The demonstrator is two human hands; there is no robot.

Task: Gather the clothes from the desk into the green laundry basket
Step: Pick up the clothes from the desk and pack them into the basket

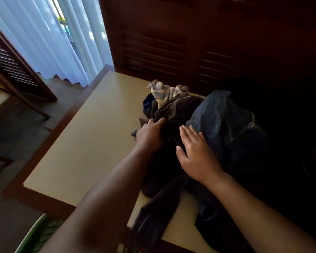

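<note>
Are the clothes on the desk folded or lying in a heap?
In a heap. The clothes lie crumpled and overlapping on the desk, one dark piece trailing over the near edge.

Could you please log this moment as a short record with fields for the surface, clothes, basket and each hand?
surface: desk, left part bare
clothes: dark pile with a pale plaid item at the back
basket: green rim at the lower left, beside the desk
left hand: gripping dark cloth
right hand: open, flat over the pile
</note>
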